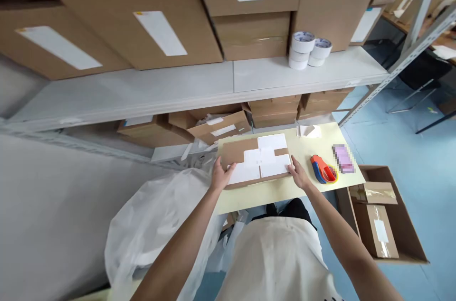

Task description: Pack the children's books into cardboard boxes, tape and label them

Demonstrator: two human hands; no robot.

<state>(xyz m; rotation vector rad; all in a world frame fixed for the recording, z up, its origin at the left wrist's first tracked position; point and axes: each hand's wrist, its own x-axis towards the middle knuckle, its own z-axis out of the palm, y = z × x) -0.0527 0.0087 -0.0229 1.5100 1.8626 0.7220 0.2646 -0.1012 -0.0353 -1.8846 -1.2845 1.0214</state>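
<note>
A flat cardboard box (233, 151) with several white labels on its top lies on the pale yellow table (274, 194) before me. My left hand (221, 175) grips its left end, thumb on the top face and fingers round the side. At the opposite end, my right hand (298, 173) holds the box the same way, thumb over the edge. A red and blue tape dispenser (323, 169) rests on the table right of my right hand. Beyond it sits a purple item (344, 158), blurred out. Small white papers (309, 131) lie near the table's back edge.
A grey metal shelf (178, 87) with large cartons (142, 21) and tape rolls (302, 49) spans the back. Left of the table bulges a translucent plastic bag (156, 215). An open carton (409, 225) holding smaller boxes stands on the floor at right.
</note>
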